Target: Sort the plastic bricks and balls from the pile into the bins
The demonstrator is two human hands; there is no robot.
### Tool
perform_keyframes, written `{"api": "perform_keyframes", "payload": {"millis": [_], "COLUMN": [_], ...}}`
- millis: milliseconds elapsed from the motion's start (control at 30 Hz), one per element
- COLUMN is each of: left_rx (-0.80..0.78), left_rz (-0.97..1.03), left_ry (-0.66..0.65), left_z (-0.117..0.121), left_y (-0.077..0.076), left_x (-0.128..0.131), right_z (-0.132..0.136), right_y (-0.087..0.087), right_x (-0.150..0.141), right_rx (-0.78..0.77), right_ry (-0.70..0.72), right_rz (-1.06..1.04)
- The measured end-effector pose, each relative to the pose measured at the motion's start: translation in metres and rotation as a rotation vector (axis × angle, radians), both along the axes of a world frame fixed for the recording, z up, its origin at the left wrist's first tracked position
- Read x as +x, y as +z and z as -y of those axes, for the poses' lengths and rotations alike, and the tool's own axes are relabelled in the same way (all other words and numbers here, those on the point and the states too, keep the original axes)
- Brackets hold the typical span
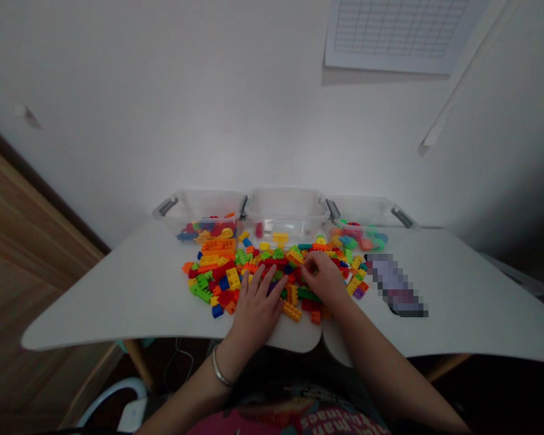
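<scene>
A heap of mixed toy building bricks [233, 278] in red, yellow, green, orange and blue spreads over the white table in front of me. My left hand [259, 302] lies palm down on the near part of the heap, fingers spread, with no brick visibly gripped. My right hand [323, 273] is over the right half of the heap, its fingers curled together. Just left of those fingertips is a yellow-orange brick [294, 256]. Whatever the right fingers pinch is hidden by the hand. Near my left fingers lies a yellow brick [292, 310].
Three clear plastic bins stand along the wall. The left bin [199, 202] holds several colourful pieces, the middle bin [285, 202] a few at most, the right bin [362, 208] several rounded pieces. A blurred-out phone-like object [396, 284] lies right of the heap on the white table [131, 284].
</scene>
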State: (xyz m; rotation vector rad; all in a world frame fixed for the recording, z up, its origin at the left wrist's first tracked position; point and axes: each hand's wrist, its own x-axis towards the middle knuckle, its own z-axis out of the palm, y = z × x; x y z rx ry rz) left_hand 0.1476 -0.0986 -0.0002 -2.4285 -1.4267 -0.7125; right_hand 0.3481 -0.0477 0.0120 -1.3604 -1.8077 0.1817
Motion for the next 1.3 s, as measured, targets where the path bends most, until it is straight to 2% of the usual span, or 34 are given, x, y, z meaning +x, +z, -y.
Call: {"api": "perform_keyframes", "payload": {"millis": [200, 333, 467, 633, 700, 800, 900, 1000, 1300], "left_rx": [-0.023, -0.040, -0.058, -0.032, 0.009, 0.060, 0.053, 0.038, -0.012], "left_rz": [-0.015, -0.005, -0.005, 0.009, 0.029, 0.058, 0.062, 0.055, 0.031], "left_ry": [0.057, 0.073, 0.061, 0.064, 0.114, 0.202, 0.230, 0.236, 0.235], "left_z": [0.000, -0.003, -0.005, -0.004, -0.002, -0.001, -0.001, -0.002, -0.002], "left_y": [-0.006, -0.004, -0.004, -0.005, -0.005, -0.007, -0.008, -0.009, -0.006], "left_x": [0.000, 0.000, 0.000, 0.000, 0.000, -0.001, -0.001, -0.001, -0.001], "right_z": [-0.001, -0.004, -0.019, -0.057, -0.073, -0.091, -0.100, -0.104, -0.106], "right_y": [0.000, 0.011, 0.034, 0.071, 0.084, 0.095, 0.097, 0.095, 0.087], "right_x": [0.000, 0.004, 0.015, 0.031, 0.035, 0.035, 0.029, 0.021, 0.014], "right_rx": [0.012, 0.108, 0.247, 0.354, 0.351, 0.227, 0.065, -0.021, 0.078], "right_ry": [-0.003, -0.004, -0.041, -0.168, -0.227, -0.312, -0.420, -0.485, -0.507], "right_rz": [-0.030, -0.090, -0.183, -0.237, -0.161, -0.024, 0.056, 0.102, 0.190]}}
